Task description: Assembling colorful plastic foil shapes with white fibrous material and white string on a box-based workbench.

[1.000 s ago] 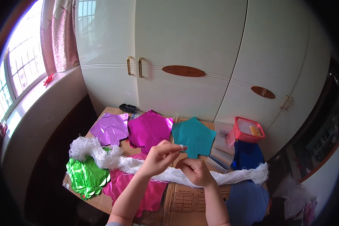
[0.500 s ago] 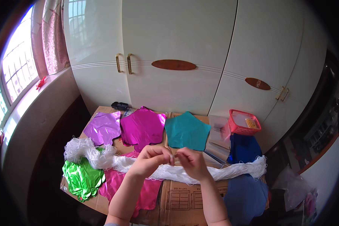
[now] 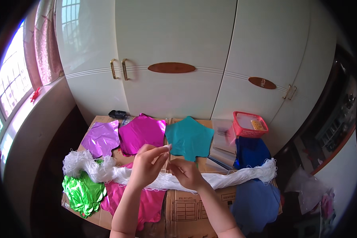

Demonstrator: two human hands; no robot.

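While both hands point(image 3: 168, 164) pinch thin white string, its bundle point(image 3: 226, 178) lies just beneath them.

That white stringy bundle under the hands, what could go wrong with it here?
The white string bundle lies loose across the cardboard; pulling a strand between the left hand and right hand could tangle it. It might also drag the green foil balloon off the edge.

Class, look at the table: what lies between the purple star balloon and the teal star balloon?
In the head view, a magenta star balloon lies between the purple balloon and the teal balloon, its edges meeting both.
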